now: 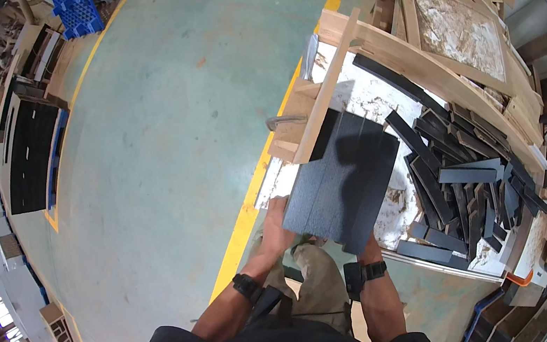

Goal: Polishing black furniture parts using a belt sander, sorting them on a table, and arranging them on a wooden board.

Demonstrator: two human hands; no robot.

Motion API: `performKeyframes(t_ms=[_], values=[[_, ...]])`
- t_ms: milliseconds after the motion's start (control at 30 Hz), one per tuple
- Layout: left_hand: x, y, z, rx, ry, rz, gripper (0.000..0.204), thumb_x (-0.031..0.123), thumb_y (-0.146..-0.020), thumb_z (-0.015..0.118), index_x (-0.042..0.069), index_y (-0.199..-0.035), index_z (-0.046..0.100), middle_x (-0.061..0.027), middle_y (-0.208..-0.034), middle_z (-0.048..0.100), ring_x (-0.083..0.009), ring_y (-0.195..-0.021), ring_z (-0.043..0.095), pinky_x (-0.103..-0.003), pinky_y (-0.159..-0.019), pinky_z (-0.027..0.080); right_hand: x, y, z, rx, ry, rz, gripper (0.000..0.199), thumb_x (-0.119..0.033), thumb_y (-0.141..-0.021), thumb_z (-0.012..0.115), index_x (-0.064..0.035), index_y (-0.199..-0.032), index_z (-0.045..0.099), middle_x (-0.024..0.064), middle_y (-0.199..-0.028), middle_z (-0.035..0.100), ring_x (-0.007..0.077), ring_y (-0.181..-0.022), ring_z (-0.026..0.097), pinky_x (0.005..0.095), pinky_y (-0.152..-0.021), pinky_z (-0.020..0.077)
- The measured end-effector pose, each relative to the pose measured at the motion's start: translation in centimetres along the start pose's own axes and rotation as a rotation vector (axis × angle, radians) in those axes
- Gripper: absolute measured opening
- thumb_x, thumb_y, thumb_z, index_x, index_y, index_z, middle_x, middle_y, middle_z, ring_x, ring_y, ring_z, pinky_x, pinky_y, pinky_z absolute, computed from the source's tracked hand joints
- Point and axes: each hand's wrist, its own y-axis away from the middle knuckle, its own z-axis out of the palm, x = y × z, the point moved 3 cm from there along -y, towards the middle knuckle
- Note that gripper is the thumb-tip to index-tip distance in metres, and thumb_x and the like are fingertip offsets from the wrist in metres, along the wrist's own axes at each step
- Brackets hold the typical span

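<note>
A row of dark grey wooden boards [339,182], lying edge to edge, is held up in front of me over the near end of a white worktop. My left hand [277,214] grips the boards at their near left corner, its fingers partly hidden under them. At the near right edge, my right hand [371,248] holds them from below, with most of its fingers covered. The far left edge of the boards meets a light wooden rail [331,84], though I cannot tell whether they touch.
Right of the boards, several loose dark strips [459,185] lie heaped on the stained white worktop [393,213]. A long plywood edge [428,66] bounds it, with wooden panels [456,23] stacked beyond. A metal clamp [286,121] sits by the rail. Dark stacked boards [34,154] stand across the green floor.
</note>
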Motion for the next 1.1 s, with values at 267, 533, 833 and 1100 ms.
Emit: performKeyframes(t_ms=[267,533,833,1100], values=[[-1.3,0.7,-2.9,-0.209,0.100,0.001,0.048,0.010,-0.087,0.067,-0.003,-0.131,0.057,-0.0246,-0.119,0.060,-0.0396,-0.116,0.058,-0.043,-0.099,0.048,-1.5,1.5,3.1,-0.040,0.251,-0.131,0.052,-0.041,-0.110,0.036,-0.0029,-0.143,0.048,0.0078,-0.129,0.061,0.0180,-0.112,0.062,0.0305,-0.089,0.0550],[-0.7,-5.7,-3.0,-0.406,1.087,-0.611,0.088,0.067,-0.100,0.040,0.001,-0.157,0.027,-0.0149,-0.157,0.039,-0.0226,-0.147,0.032,-0.038,-0.121,0.023,-6.2,0.7,8.9,0.266,0.133,0.091,0.060,-0.053,-0.108,0.032,-0.0090,-0.148,0.043,0.0032,-0.128,0.057,0.0146,-0.108,0.058,0.0321,-0.091,0.0517],[0.4,-6.9,-0.7,-0.363,0.982,-0.733,0.036,0.020,-0.106,0.045,-0.002,-0.132,0.057,-0.0100,-0.122,0.065,-0.0155,-0.107,0.062,-0.033,-0.093,0.053,-4.5,-0.1,8.3,0.161,0.642,-0.024,0.038,-0.017,-0.105,0.050,-0.0035,-0.140,0.047,0.0027,-0.116,0.056,0.0091,-0.095,0.053,0.0234,-0.078,0.0498],[-2.6,-4.8,0.5,-0.339,0.961,-0.738,0.036,0.020,-0.102,0.055,-0.001,-0.132,0.057,-0.0084,-0.120,0.066,-0.0155,-0.102,0.064,-0.031,-0.085,0.055,-4.1,0.6,8.5,0.148,0.571,-0.043,0.041,-0.019,-0.106,0.048,-0.0018,-0.143,0.044,0.0061,-0.128,0.054,0.0159,-0.113,0.050,0.0319,-0.098,0.0458]])
